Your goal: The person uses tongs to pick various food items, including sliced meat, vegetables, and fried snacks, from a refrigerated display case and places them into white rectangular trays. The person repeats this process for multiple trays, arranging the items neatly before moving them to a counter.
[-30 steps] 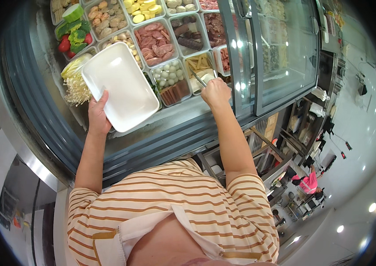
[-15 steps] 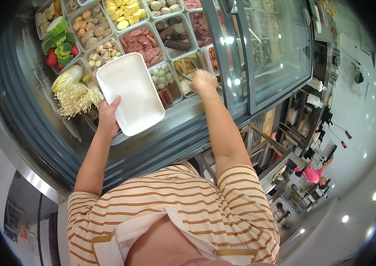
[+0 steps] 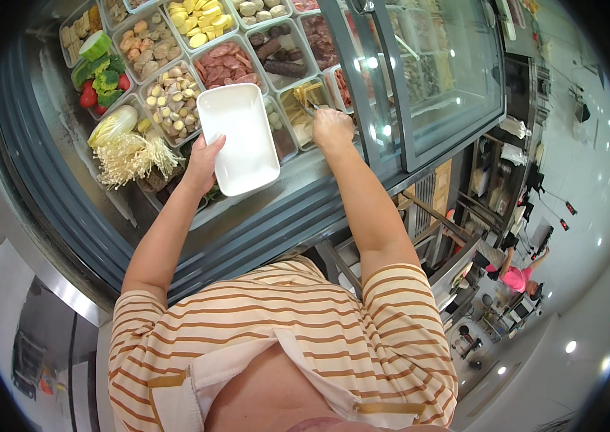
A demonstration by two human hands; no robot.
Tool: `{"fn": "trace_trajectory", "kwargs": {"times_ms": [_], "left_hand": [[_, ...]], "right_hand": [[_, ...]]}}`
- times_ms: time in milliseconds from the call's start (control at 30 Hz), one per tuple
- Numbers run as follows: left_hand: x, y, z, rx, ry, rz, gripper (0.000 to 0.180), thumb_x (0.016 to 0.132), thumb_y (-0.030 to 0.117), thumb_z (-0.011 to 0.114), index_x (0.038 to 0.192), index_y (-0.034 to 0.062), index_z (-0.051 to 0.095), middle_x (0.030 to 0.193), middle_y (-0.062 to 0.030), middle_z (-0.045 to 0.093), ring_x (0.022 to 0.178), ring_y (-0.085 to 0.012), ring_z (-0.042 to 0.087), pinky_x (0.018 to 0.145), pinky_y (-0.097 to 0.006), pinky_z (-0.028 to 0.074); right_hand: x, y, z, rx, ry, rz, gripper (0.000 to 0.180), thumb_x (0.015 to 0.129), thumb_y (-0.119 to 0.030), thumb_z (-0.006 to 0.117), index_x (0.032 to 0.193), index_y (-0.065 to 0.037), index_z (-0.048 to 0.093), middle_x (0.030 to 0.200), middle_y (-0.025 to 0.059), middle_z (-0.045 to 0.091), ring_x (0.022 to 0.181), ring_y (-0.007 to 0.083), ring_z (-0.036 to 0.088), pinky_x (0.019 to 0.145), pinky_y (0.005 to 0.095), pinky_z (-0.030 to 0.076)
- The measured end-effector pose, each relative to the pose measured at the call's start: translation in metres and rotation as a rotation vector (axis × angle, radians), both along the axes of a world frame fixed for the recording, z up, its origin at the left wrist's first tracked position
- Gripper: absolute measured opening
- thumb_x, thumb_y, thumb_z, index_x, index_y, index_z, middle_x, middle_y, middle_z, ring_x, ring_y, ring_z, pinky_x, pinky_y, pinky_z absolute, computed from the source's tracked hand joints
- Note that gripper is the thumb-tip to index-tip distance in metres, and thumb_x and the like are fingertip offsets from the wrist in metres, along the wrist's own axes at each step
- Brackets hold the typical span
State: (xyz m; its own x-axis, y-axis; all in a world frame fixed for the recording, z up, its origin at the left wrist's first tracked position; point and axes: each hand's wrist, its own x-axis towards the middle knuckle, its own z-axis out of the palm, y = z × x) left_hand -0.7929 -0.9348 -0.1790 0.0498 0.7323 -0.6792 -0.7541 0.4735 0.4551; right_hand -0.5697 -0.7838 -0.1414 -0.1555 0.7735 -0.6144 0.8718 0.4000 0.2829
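no text, label, brand, number or sign can be read, neither on the white tray (image 3: 238,140) nor the food tubs (image 3: 296,82).

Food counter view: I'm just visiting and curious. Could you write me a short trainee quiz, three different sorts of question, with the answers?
1. Which hand holds the white tray?
2. True or false: the enoki lies to the left of the white tray.
3. Which food is nearest the tip of the metal tool in the right hand?
A) broccoli
B) yellow strips
C) cherry tomatoes

Key:
1. The left hand.
2. True.
3. B.
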Motion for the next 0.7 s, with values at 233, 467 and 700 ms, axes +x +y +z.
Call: {"fn": "trace_trajectory", "kwargs": {"times_ms": [233, 467, 700], "left_hand": [[0.024, 0.036, -0.033, 0.100, 0.077, -0.114, 0.040, 0.086, 0.003, 0.048, 0.126, 0.0015, 0.041, 0.112, -0.0089, 0.056, 0.099, -0.0186, 0.057, 0.087, -0.033, 0.046], [0.039, 0.073, -0.040, 0.150, 0.143, -0.315, 0.044, 0.083, 0.000, 0.046, 0.127, 0.0039, 0.042, 0.112, -0.0096, 0.056, 0.099, -0.0191, 0.057, 0.087, -0.033, 0.046], [0.036, 0.080, -0.041, 0.217, -0.023, -0.345, 0.041, 0.083, -0.001, 0.049, 0.123, 0.0073, 0.047, 0.109, -0.0070, 0.059, 0.096, -0.0180, 0.060, 0.087, -0.034, 0.048]], "right_hand": [[-0.013, -0.020, 0.068, 0.036, 0.113, -0.050, 0.019, 0.079, -0.010, 0.049, 0.083, 0.002, 0.062, 0.084, 0.0202, 0.066, 0.080, 0.0334, 0.066, 0.067, 0.0409, 0.053], [-0.012, -0.033, 0.117, 0.171, 0.049, 0.060, 0.023, 0.077, -0.011, 0.056, 0.094, 0.005, 0.057, 0.086, 0.0156, 0.065, 0.076, 0.0283, 0.067, 0.062, 0.0360, 0.054], [-0.036, -0.032, 0.110, 0.242, 0.029, 0.248, 0.027, 0.075, -0.011, 0.059, 0.096, 0.006, 0.056, 0.080, 0.0134, 0.062, 0.072, 0.0267, 0.067, 0.058, 0.0310, 0.054]]}}
